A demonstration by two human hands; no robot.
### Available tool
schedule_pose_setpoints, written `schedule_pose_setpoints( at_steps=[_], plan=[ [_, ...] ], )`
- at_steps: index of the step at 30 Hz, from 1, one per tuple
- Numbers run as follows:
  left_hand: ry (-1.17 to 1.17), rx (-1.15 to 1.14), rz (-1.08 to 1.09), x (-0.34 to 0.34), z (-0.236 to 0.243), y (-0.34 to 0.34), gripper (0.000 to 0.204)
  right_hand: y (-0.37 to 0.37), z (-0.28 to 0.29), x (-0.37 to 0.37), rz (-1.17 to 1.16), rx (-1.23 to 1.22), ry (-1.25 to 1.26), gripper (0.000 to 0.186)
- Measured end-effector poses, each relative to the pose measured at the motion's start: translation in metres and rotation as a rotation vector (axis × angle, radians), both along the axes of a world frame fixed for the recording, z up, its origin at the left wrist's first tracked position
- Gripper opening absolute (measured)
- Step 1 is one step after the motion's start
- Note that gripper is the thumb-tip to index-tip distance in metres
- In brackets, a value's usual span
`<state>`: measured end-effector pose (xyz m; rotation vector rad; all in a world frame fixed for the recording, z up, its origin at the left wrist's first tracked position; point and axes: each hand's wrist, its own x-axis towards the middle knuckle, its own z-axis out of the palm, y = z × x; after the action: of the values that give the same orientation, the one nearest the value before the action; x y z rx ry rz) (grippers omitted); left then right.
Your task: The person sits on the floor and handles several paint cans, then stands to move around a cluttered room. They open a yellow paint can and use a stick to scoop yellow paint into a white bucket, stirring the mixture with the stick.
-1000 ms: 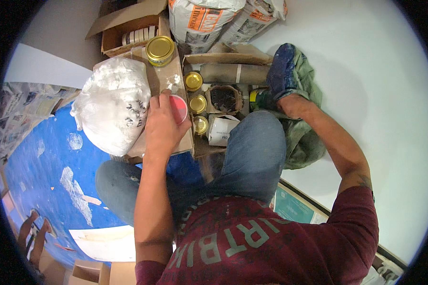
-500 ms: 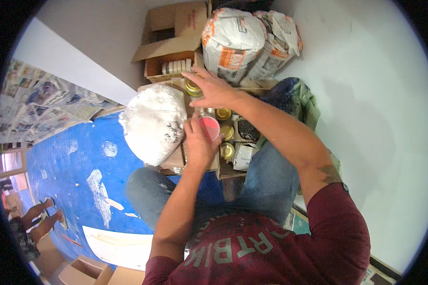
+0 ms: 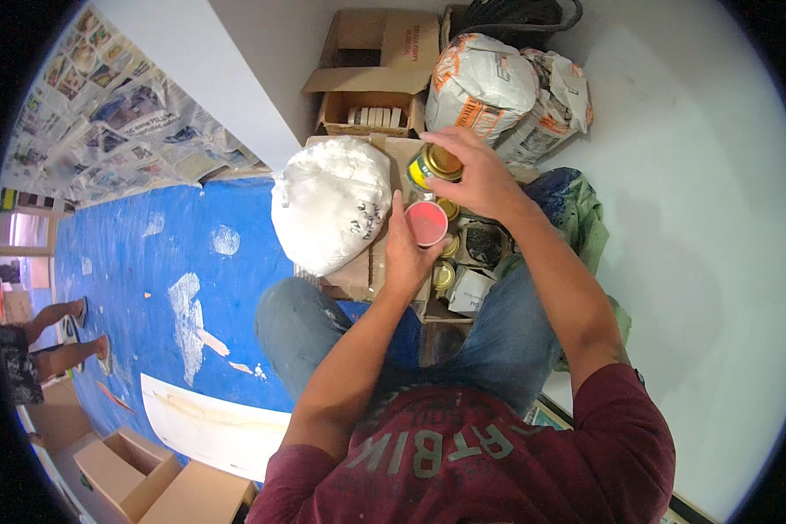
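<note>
My left hand [image 3: 408,260] is wrapped round a small round cup [image 3: 428,225], which shows pink inside. Just beyond it, my right hand [image 3: 483,177] grips a yellow tin [image 3: 435,164] with a gold lid, fingers over its far side and thumb nearer me. The tin is tilted and close to the cup's far rim. Beneath my hands, several gold-lidded containers [image 3: 444,278] stand in a cardboard box, partly hidden. A bulging white plastic bag [image 3: 330,205] with black handwriting rests left of my left hand.
Beyond are an open carton [image 3: 371,80] holding pale rolls and two white-orange sacks [image 3: 483,83]. Inside the nearer box sit a black-filled packet [image 3: 483,244] and a white carton [image 3: 472,291]. Green cloth [image 3: 582,223] lies right, by a white wall. Another person's legs [image 3: 65,327] stand far left on blue sheeting.
The yellow tin has been lifted and brought right and nearer the cup in my right hand. My left hand still holds the cup. The whole view has shifted.
</note>
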<state>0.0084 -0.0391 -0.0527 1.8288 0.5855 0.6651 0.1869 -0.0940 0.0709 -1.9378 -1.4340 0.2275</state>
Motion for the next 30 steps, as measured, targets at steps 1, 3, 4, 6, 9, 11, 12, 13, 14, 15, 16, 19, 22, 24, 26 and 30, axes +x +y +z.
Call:
schedule_pose_setpoints(
  at_steps=[1, 3, 4, 6, 9, 11, 12, 13, 14, 15, 16, 19, 22, 24, 26, 30],
  plan=[
    [-0.018, -0.018, -0.001, -0.001, 0.001, 0.0, 0.12, -0.004, 0.012, -0.006, -0.011, 0.025, -0.007, 0.062],
    [-0.043, 0.005, -0.002, 0.0, -0.001, 0.001, 0.12, -0.018, 0.019, -0.022, 0.052, -0.058, -0.01, 0.064],
    [-0.075, -0.014, -0.008, 0.0, -0.006, 0.002, 0.119, -0.023, 0.008, -0.027, 0.11, -0.084, -0.051, 0.066],
    [-0.102, -0.063, -0.027, 0.0, -0.014, 0.004, 0.116, -0.028, -0.003, -0.045, 0.187, -0.162, -0.026, 0.071],
    [-0.117, -0.083, -0.031, 0.001, -0.024, 0.005, 0.109, -0.03, -0.006, -0.059, 0.217, -0.106, 0.034, 0.074],
    [-0.163, -0.001, -0.002, 0.002, -0.03, 0.001, 0.103, -0.034, -0.003, -0.063, 0.194, -0.148, 0.044, 0.075],
    [-0.196, 0.017, 0.042, 0.006, -0.027, -0.001, 0.09, -0.034, -0.005, -0.062, 0.176, -0.155, 0.045, 0.075],
    [-0.202, 0.024, 0.038, 0.01, -0.03, 0.001, 0.086, -0.031, -0.005, -0.059, 0.162, -0.155, 0.039, 0.075],
    [-0.208, 0.032, 0.037, 0.013, -0.034, 0.003, 0.082, -0.031, -0.004, -0.057, 0.152, -0.158, 0.054, 0.071],
    [-0.214, 0.037, 0.033, 0.016, -0.036, 0.004, 0.078, -0.032, -0.001, -0.056, 0.156, -0.161, 0.059, 0.07],
    [-0.229, 0.028, 0.047, 0.015, -0.03, 0.003, 0.072, -0.033, 0.002, -0.053, 0.164, -0.162, 0.06, 0.069],
    [-0.153, -0.026, -0.005, -0.004, -0.01, -0.002, 0.073, -0.031, 0.024, -0.036, 0.168, -0.261, 0.332, 0.064],
    [-0.017, -0.279, -0.197, -0.023, 0.057, 0.002, 0.077, -0.004, 0.042, 0.018, 0.118, 0.056, 0.422, 0.05],
    [-0.18, -0.077, -0.167, -0.034, 0.056, -0.015, 0.08, 0.003, 0.01, 0.047, 0.108, 0.067, 0.627, 0.058],
    [-0.194, -0.057, -0.16, -0.044, 0.075, 0.004, 0.079, 0.064, 0.02, 0.025, 0.089, -0.167, 0.309, 0.065],
    [-0.233, 0.171, -0.01, -0.07, 0.13, 0.074, 0.078, 0.145, -0.007, -0.043, 0.259, -0.186, -0.176, 0.064]
  ],
)
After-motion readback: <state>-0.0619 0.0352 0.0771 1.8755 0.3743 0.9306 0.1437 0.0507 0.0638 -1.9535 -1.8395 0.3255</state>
